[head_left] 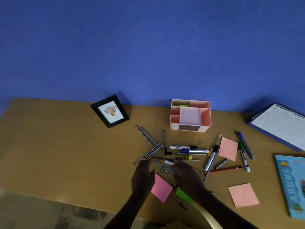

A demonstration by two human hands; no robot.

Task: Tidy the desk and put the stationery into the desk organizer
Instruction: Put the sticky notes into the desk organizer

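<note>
The stationery was seen scattered over the desk (66,154) in front of the desk organizer (173,125), which stood at the back edge against the wall. Only something green was visible in one rear compartment.

The blue pen (165,166) lay slantwise between the two hands. It was judged to be light, stiff and smooth-barrelled, and apt to roll if nudged. A pinch at mid-barrel would be best, so that it could be tipped upright into a tall compartment. The pencils (145,136) and the markers (183,147) further back were judged to handle in the same way, the markers being thicker and easier to grasp.

The pink sticky note (161,188) and the green sticky note (182,195) were judged thin and floppy. They would be better lifted by an edge or slid off the desk rim than pinched from above. The small binder clip (162,169) would call for a fingertip pinch.

The left hand (143,174) was held low over the desk, palm down, its fingers loosely extended, and nothing was seen in it. The right hand (187,176) was reached forward with its fingertips at the lower end of the blue pen. In the dim light it could not be told whether the pen was gripped or merely touched.
</note>
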